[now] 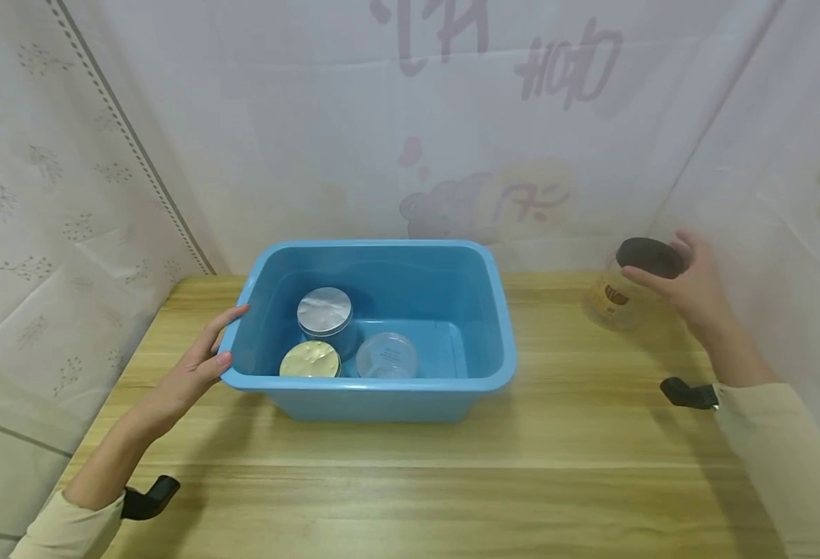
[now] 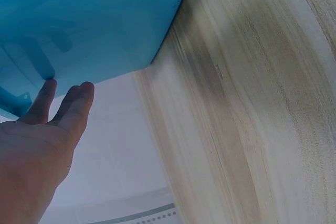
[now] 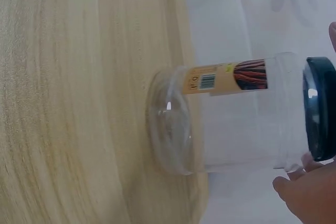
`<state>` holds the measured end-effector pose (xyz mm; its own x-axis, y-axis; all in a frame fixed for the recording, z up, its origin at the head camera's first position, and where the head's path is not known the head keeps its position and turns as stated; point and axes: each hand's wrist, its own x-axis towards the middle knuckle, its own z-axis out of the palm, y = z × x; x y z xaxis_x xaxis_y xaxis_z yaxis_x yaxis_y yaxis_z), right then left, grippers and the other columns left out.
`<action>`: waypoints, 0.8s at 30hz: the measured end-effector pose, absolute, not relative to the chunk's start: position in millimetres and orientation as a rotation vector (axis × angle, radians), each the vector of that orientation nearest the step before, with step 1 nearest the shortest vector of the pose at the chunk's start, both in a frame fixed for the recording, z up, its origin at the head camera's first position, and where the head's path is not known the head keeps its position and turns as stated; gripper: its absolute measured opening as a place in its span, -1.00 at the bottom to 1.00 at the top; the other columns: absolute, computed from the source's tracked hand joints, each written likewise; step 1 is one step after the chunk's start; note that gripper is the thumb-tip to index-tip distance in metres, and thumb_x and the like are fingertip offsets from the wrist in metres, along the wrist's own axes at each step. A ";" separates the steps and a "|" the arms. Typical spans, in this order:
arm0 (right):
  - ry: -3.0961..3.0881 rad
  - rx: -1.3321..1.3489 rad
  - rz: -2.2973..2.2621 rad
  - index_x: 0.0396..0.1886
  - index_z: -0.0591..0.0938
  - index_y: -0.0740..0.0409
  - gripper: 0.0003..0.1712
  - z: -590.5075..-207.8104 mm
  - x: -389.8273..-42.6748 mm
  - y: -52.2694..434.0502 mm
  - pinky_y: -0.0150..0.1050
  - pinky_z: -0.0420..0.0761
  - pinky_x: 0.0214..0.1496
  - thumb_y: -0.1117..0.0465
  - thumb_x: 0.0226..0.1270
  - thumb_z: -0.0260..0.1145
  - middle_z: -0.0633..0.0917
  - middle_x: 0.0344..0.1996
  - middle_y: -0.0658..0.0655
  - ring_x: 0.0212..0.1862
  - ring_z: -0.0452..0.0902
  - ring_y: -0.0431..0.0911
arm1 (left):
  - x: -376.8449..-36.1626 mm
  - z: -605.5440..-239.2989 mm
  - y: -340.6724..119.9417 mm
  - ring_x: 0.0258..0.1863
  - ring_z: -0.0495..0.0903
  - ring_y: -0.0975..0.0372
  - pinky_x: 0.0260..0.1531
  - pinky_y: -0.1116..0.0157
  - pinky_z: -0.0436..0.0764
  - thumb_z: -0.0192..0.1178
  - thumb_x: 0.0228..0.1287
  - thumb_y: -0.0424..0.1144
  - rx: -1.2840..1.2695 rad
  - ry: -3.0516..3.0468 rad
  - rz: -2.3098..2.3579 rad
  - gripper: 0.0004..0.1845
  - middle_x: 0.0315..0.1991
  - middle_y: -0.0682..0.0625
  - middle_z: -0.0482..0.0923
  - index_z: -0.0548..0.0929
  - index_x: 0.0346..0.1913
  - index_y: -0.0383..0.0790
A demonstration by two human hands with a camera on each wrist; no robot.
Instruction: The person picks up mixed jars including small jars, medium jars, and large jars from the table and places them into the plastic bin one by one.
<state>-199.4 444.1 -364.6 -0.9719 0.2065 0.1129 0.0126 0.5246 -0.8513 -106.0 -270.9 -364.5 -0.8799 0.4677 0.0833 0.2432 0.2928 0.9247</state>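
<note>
A blue plastic tub stands on the wooden table. My left hand holds its left rim; in the left wrist view fingers reach under the rim against the outer wall. On the right, my right hand grips the top of a clear plastic jar around its black lid. The jar bears a tan label and is upright; I cannot tell whether its base touches the table. Inside the tub are a silver-topped can, a gold-topped can and a clear round container.
The wooden table reaches back to a white printed curtain. Patterned cloth hangs along the left side, and more pale cloth hangs at the right. A black strap end shows at each sleeve.
</note>
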 end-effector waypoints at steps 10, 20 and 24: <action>-2.603 -0.214 1.434 0.66 -0.20 0.12 0.23 -370.3 -206.7 444.4 0.01 0.06 0.48 0.03 0.33 0.48 -0.12 0.59 0.27 0.54 -0.15 0.12 | -104.7 -365.7 -271.1 0.31 0.18 -0.35 0.07 -0.09 0.42 -0.20 0.63 -0.16 0.645 2.350 1.640 -0.36 0.54 -0.34 -0.15 -0.08 0.65 0.19; -2.588 -0.296 1.357 0.62 0.00 0.24 0.17 -378.2 -208.1 445.1 0.07 0.19 0.41 -0.11 0.29 0.48 0.14 0.48 0.36 0.41 0.10 0.20 | -105.4 -367.4 -271.6 0.32 0.17 -0.36 0.07 -0.09 0.42 -0.21 0.63 -0.17 0.654 2.356 1.634 -0.36 0.55 -0.33 -0.18 -0.08 0.65 0.17; -2.581 -0.313 1.361 0.62 -0.01 0.25 0.18 -381.1 -209.0 445.8 0.05 0.19 0.41 -0.12 0.29 0.47 0.13 0.47 0.36 0.40 0.09 0.19 | -106.4 -366.6 -270.9 0.34 0.15 -0.34 0.08 -0.13 0.39 -0.20 0.63 -0.18 0.656 2.359 1.629 -0.36 0.57 -0.28 -0.22 -0.08 0.65 0.18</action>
<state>-209.0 445.8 -381.1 -0.9562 0.2807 0.0831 0.0900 0.5521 -0.8289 -106.4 -270.9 -366.6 -0.8814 0.4647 0.0850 0.2440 0.2937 0.9242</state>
